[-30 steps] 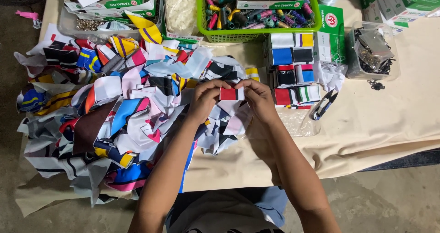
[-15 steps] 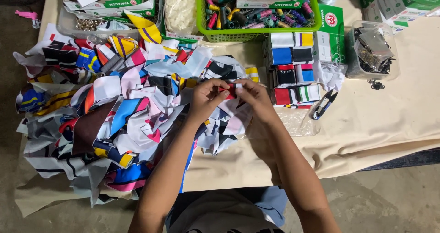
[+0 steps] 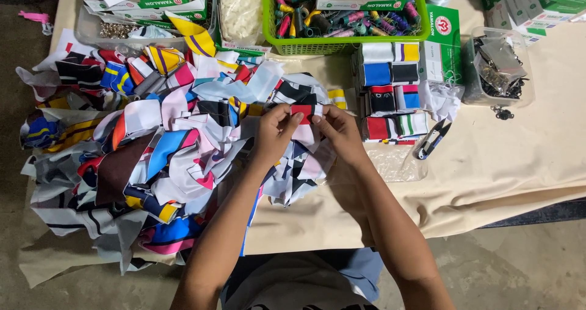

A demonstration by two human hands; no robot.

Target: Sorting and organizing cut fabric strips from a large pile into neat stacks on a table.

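Both hands pinch one small red fabric strip [image 3: 303,110], long axis crosswise: left hand [image 3: 273,133] grips its left end, right hand [image 3: 337,133] its right, above the scrap pile [image 3: 152,157].

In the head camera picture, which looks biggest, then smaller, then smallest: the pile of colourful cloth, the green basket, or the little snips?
1. Pile of colourful cloth
2. Green basket, partly cut off at the top edge
3. Snips
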